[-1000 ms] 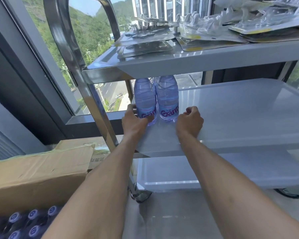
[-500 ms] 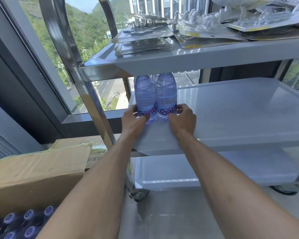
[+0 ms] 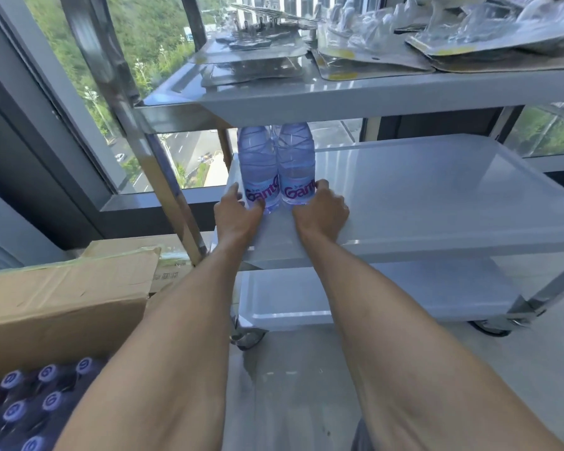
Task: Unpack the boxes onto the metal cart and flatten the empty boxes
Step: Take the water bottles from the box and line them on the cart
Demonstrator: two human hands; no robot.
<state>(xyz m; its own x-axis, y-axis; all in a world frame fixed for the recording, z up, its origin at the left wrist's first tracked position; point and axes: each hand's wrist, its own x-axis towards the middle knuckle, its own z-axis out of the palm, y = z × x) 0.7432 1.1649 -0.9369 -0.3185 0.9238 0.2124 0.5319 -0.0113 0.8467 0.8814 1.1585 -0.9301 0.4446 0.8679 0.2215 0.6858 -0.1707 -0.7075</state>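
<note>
Two water bottles (image 3: pixel 277 167) stand upright, touching, at the left end of the metal cart's middle shelf (image 3: pixel 437 196). The left hand (image 3: pixel 236 214) grips the left bottle low down; the right hand (image 3: pixel 323 211) curls round the right one's base. Full, they look heavy and smooth-walled, so a low hold near the label seems steadiest. More bottles fill the open box (image 3: pixel 56 301) nearby.

Window (image 3: pixel 79 102) on wooded hillside (image 3: pixel 150 30), road (image 3: pixel 189 151), tiled floor (image 3: pixel 290 395)
</note>
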